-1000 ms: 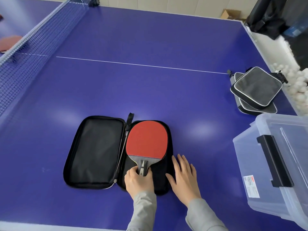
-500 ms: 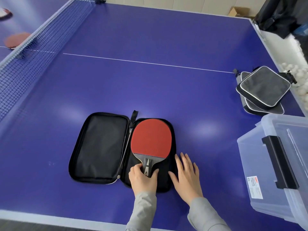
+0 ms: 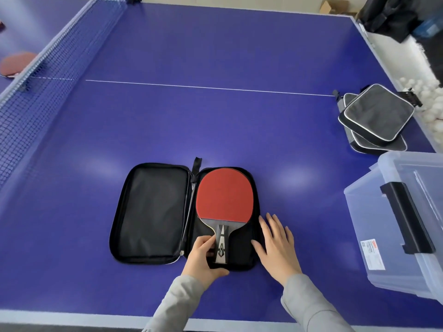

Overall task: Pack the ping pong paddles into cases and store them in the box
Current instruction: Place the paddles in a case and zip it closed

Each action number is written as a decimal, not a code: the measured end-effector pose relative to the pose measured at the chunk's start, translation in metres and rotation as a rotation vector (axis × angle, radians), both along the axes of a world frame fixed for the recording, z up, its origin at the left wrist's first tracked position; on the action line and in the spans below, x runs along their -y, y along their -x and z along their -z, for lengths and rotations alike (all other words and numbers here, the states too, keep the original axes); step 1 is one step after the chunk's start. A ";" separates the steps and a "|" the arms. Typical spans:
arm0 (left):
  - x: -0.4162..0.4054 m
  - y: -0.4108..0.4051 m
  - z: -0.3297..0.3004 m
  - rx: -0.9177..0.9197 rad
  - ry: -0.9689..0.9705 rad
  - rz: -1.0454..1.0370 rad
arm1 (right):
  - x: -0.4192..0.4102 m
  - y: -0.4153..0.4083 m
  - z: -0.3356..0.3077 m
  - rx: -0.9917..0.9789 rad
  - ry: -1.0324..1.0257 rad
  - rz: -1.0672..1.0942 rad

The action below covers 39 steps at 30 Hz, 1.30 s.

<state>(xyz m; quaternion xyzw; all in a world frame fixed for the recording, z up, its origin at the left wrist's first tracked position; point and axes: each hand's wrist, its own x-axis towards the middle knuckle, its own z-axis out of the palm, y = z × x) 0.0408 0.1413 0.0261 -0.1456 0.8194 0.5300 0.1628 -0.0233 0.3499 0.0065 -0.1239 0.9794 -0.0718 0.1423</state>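
Paddle seated in the right half of the open black case, red face up.

Paddle handle points toward the person; the left hand pinches the handle's left edge between thumb and fingers. The right hand lies flat with fingers spread, on the case's right edge and the blue table beside it. The case's left half lies open flat. A clear plastic storage box with a black latch stands to the right. Beyond it lies a stack of closed paddle cases. Another red paddle lies past the net, far left.
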 end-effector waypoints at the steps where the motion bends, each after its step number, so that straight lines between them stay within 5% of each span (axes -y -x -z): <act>1: 0.000 -0.001 0.001 -0.011 -0.005 -0.006 | 0.000 0.000 -0.001 0.010 -0.007 -0.003; 8: 0.011 -0.006 -0.003 -0.050 0.002 -0.001 | 0.001 0.002 -0.008 0.049 -0.011 -0.001; 13: 0.081 -0.018 -0.017 -0.322 0.305 -0.234 | 0.000 -0.006 -0.012 0.060 -0.023 0.030; 19: 0.173 -0.035 -0.008 0.066 0.459 -0.704 | 0.001 -0.014 -0.015 0.093 -0.014 0.075; 26: 0.185 -0.042 0.002 0.069 0.303 -0.725 | 0.006 -0.015 -0.016 0.106 -0.006 0.108; 33: 0.171 -0.044 -0.042 -0.082 -0.221 -0.822 | 0.011 -0.019 -0.025 0.117 -0.020 0.128; 39: 0.129 -0.039 -0.086 -0.236 -0.220 -0.572 | 0.029 -0.012 -0.057 0.034 0.131 0.145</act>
